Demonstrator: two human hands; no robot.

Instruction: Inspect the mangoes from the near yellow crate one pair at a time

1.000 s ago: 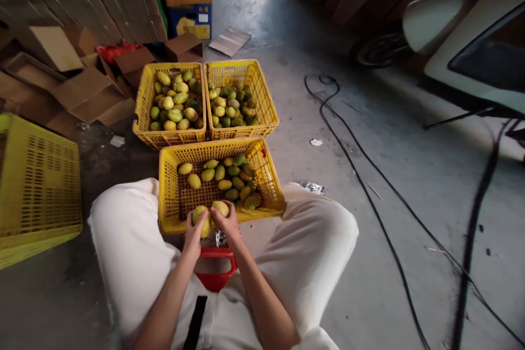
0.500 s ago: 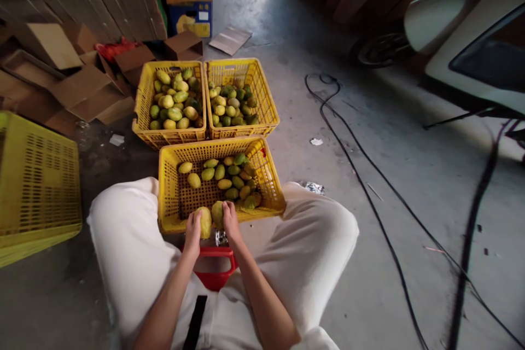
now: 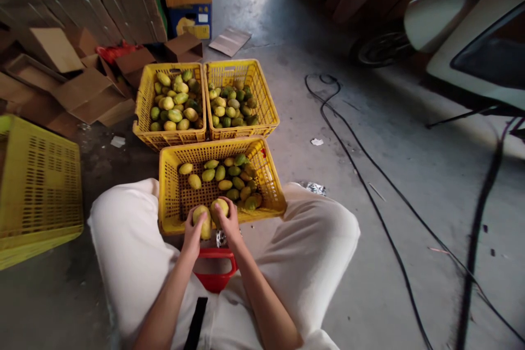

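A view looking down from a seated person's head onto their lap, in light trousers, and a concrete floor [image 3: 369,175]. Both bare hands are raised together over the near edge of a yellow plastic crate [image 3: 172,219] that sits between the knees. The left hand [image 3: 192,235] is closed around a yellow-green mango [image 3: 202,217], and the right hand [image 3: 229,224] is closed around a second mango [image 3: 220,206]. The two fruits touch each other, side by side, just above the crate's near rim. Inside this crate, a loose single layer of more yellow and green mangoes [image 3: 223,175] lies mostly toward its far right half, with bare crate bottom on the left.

Beyond it stand two more yellow crates, touching one another: the left one [image 3: 141,115] heaped with larger mangoes, the right one [image 3: 266,104] filled with smaller ones. A red plastic object [image 3: 215,276] shows below the hands, between the thighs. Another yellow crate [image 3: 39,186] stands at the far left. Flattened cardboard boxes [image 3: 82,87] lie on the left behind the crates, and black cables [image 3: 361,175] run across the floor on the right.
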